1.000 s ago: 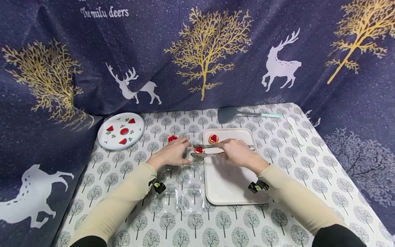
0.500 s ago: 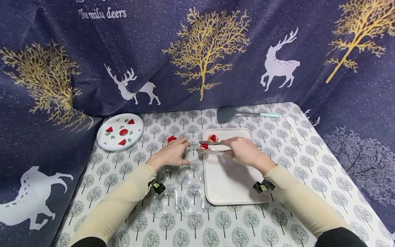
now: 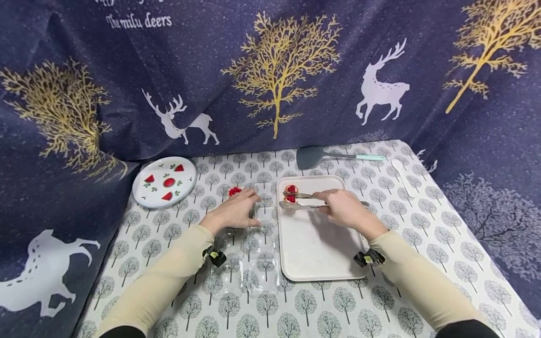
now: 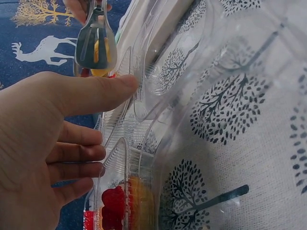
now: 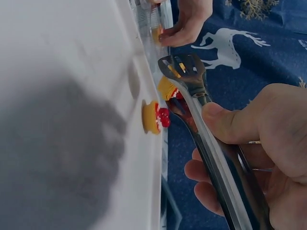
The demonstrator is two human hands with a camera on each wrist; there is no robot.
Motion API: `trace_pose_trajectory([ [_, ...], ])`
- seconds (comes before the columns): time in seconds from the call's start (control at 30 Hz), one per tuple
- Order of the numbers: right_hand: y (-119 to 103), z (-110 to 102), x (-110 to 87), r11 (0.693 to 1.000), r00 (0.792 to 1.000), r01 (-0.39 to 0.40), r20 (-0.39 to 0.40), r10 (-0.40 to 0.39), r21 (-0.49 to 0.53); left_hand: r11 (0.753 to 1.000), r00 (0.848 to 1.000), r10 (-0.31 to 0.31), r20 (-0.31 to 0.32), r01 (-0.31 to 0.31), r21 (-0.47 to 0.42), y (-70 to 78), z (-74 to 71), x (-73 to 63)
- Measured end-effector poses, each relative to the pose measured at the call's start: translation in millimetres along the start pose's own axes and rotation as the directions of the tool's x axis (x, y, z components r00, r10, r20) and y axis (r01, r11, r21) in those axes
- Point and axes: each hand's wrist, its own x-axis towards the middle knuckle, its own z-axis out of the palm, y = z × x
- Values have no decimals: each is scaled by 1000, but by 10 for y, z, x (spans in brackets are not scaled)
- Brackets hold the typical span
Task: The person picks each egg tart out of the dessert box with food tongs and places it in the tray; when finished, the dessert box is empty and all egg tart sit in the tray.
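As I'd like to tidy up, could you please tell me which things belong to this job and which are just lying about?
In use: tongs, held by the right hand; red-topped tarts; white tray; clear container, by the left hand.

Apparently lying about: patterned plate; grey spatula; white spoon.

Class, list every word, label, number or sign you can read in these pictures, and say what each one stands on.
"The milu deers": white lettering on the dark blue backdrop, upper left of the head view.
Above it, another white line is cut off by the picture's edge: not readable.
No lettering can be made out on the tongs, tray, plate or spatula.
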Motion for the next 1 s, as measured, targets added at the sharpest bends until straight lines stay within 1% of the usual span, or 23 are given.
trace_pose_trajectory([
  [0.27, 71, 42, -69, 999, 1000, -27, 11, 27, 18, 1000, 1000, -2, 2, 2, -17, -2, -1, -18],
  [0.5, 112, 77, -106, 1000, 1000, -14, -23, 14, 0, 1000, 1000, 0, -6, 0, -17, 11, 3, -19],
  [0.6, 120, 97, -116, 1000, 1000, -12, -21, 12, -4, 1000, 1000, -2, -8, 2, -25, 11, 17, -20],
  [0.87, 151, 141, -128, 1000, 999, -12, -36, 11, -23, 1000, 1000, 3, -16, -4, -8, 5, 24, -3],
  [1.0, 150, 147, -135, 999, 999, -30, -20, 30, -12, 1000, 1000, 2, -9, -2, -3, 9, 16, 1],
])
